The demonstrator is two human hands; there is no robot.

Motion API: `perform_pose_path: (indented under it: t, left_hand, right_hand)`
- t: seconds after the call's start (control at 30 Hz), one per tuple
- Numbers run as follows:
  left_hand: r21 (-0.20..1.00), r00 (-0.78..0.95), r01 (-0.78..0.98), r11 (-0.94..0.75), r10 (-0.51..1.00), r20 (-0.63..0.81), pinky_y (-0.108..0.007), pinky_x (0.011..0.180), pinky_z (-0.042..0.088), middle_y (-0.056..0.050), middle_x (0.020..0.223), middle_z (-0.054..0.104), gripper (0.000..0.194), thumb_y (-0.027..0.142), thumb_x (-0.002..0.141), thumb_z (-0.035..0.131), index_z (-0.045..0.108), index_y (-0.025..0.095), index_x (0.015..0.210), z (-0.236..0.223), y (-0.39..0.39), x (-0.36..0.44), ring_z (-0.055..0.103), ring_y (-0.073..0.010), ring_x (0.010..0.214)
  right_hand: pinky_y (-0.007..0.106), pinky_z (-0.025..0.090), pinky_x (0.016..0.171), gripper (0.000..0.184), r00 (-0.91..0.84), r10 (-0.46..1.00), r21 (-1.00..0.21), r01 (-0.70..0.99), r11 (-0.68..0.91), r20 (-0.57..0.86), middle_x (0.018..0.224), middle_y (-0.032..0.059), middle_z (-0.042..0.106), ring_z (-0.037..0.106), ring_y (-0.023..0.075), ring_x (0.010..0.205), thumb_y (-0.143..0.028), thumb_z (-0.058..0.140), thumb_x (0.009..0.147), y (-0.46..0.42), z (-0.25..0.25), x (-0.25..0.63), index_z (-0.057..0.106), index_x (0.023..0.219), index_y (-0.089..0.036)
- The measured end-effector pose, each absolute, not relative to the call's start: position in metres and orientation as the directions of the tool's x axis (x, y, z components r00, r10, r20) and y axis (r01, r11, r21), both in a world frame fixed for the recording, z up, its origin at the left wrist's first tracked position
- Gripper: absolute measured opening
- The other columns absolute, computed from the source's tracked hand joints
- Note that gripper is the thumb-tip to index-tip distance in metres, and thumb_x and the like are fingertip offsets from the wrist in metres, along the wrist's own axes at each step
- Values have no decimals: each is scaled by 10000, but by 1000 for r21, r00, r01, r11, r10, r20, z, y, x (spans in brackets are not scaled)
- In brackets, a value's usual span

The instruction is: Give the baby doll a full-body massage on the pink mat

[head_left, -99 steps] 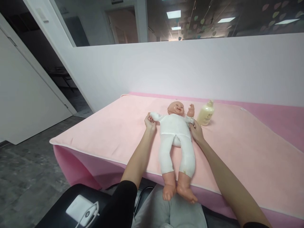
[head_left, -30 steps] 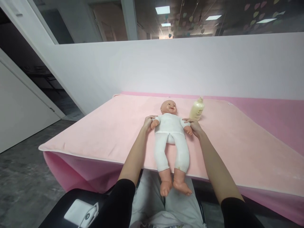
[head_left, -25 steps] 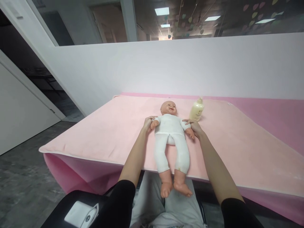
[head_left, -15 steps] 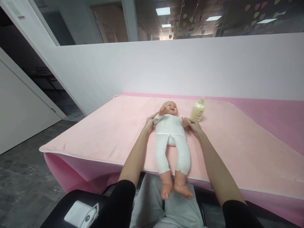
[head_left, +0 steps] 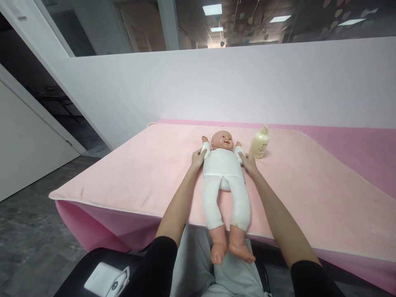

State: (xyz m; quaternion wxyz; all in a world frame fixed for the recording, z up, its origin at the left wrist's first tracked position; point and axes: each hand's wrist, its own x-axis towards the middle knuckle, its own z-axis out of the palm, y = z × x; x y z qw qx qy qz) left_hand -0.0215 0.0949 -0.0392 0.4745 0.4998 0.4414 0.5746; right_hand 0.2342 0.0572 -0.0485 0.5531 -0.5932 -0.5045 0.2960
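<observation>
A baby doll in a white suit lies on its back on the pink blanket, head toward the wall. Its bare feet stick out past the near edge, above my lap. My left hand is closed around the doll's arm on the left side, and my right hand grips the arm on the right. Both of the doll's arms are bent, with their hands raised beside its head. Close beyond my right hand stands a pale yellow pump bottle.
A white wall with a window above it rises behind the table. On a black seat at the lower left lies a white device. Grey trousers show below the table edge. A door is at far left.
The doll's arms have moved: its hands went from over the face and beside the body to up beside the head. My hands have shifted slightly with them.
</observation>
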Motion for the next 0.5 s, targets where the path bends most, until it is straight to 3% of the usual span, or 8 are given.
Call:
perform_pose_path:
  t: [0.13,0.23,0.3,0.37,0.5]
  left_hand:
    - [964,-119,157,-213,965,232,-238,591,326,-1,559,515,322,402,776,619,605,133,600,-41,99,-23,467,-129,618]
    - [958,-143,210,-194,964,226,-250,577,294,2,522,465,364,396,788,609,551,140,536,-40,99,-22,430,-121,585]
    - [976,-134,124,-182,971,198,-248,588,317,-4,551,498,320,390,776,624,592,133,587,-38,97,-21,452,-124,599]
    - [987,-79,-50,-152,986,147,-246,617,367,-18,655,588,250,376,747,655,669,127,758,-35,95,-20,501,-128,634]
    - [929,82,-369,-20,995,54,-259,691,447,-57,925,683,530,257,625,734,637,159,1136,-27,92,-23,594,-137,725]
  right_hand:
    - [253,317,523,519,356,910,-933,349,84,215,582,14,543,444,123,563,-669,545,678,61,-49,233,579,644,-152]
    - [252,309,518,500,378,902,-926,373,58,208,552,13,529,453,129,564,-650,549,676,60,-47,233,581,623,-154]
    - [249,330,533,479,375,908,-944,325,58,185,590,20,564,485,136,592,-629,581,659,57,-46,235,604,644,-150]
    - [249,385,581,455,344,927,-973,218,79,153,676,31,624,531,143,646,-596,635,633,52,-43,236,644,698,-146]
    - [270,476,750,387,214,971,-993,-28,112,104,888,29,702,611,158,799,-430,750,573,39,-34,241,716,860,-172]
